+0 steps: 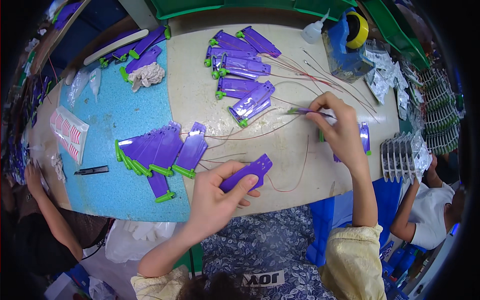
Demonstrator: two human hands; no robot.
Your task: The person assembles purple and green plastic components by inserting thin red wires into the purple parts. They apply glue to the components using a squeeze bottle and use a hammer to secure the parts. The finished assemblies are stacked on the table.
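A flat purple plastic card [247, 172] with small holes near its far end lay slanted in the left hand [215, 200], the grip narrow, thumb pressed across the top of the card and fingers curled beneath, just above the near edge of the bench [200, 95]. A thin reddish wire [295, 172] looped from beside the card toward the right hand [337, 127], whose grip was pinched tight on a slim purple-tipped piece [305, 112] between thumb and forefinger, farther out over the pale part of the bench. More fine wires [320, 75] fanned away from that hand toward the far right. To the left of the held card, a row of purple cards with green end clips [160, 155] lay overlapped where the pale surface met a blue mat [115, 120]. Beyond the hands sat another cluster of purple cards [240, 70]. A small white squeeze bottle [312, 31] and a blue tape dispenser with a yellow roll [350, 40] stood at the far edge, near green bins [200, 6]. Clear plastic trays [405, 155] were stacked at the right edge, beside another person's arm [407, 212]. On the blue mat lay a black pen-like tool [91, 170] and a red-and-white striped pack [70, 131]; another person's hand [32, 175] rested at the left edge.
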